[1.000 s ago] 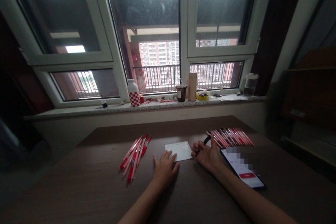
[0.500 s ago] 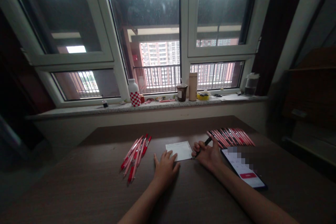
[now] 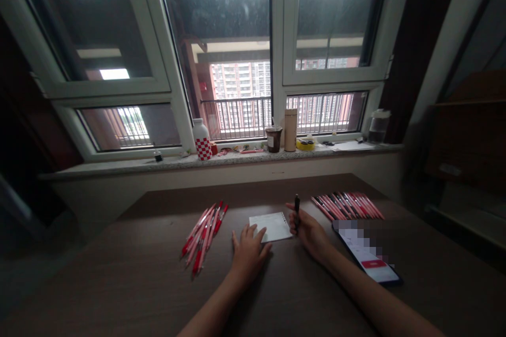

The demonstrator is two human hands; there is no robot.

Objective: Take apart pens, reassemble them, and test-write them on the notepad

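Observation:
My left hand (image 3: 250, 253) lies flat with fingers spread, its fingertips on the lower left part of a small white sheet of paper (image 3: 274, 226). The sheet has a row of punched holes along its right edge. At the right side of the paper, my right hand (image 3: 310, 231) is closed around a black pen (image 3: 297, 210), which stands nearly upright with one end above the fingers. Its lower end is hidden by the hand. To the left lies a loose pile of red and pink pens (image 3: 205, 234).
A row of pink, red and black pens (image 3: 348, 206) lies at the table's right rear, with a lit phone (image 3: 373, 263) in front of it. A checkered bottle (image 3: 202, 142), a drink cup (image 3: 273, 139) and a tan flask (image 3: 290, 130) stand on the windowsill.
The black pen has swung from a slant to nearly upright as my right hand turned and its fingers shifted. My left hand and the paper have stayed in place.

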